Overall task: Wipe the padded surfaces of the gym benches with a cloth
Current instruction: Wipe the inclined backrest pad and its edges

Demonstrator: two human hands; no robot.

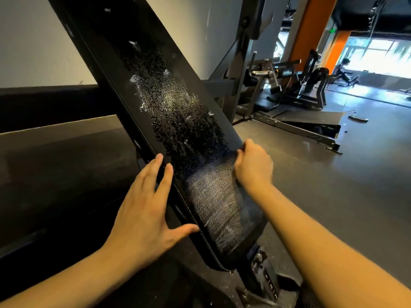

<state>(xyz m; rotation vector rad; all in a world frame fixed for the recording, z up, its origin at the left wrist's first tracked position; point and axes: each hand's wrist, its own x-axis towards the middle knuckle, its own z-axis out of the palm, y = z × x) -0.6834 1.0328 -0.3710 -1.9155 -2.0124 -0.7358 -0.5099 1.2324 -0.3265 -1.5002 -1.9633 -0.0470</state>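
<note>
— Droplets [171, 103] are seen beaded across the middle of the tilted pad [111, 41]. Which step is in hand?

— The wipe itself, it is judged. What appears to be a dark cloth [218, 201] is spread over the pad's lower end. Its upper corner is gripped by the right hand [253, 165], with the fingers curled round it at the pad's right edge.

— And the left hand [144, 210]?

— It is laid flat against the pad's left edge, fingers straight and spread, thumb touching the rim. Nothing is held. The pad seems to be steadied by it.

— How much is done?

— Little, by the look of it. The wet patch above the cloth is untouched, and only this one pad is being worked.

— What is called for next?

— The cloth would need to be drawn up the slope through the droplets and pressed flat so the full width is covered, while the left edge is braced. Care is wanted that liquid is not merely pushed over the side.
</note>
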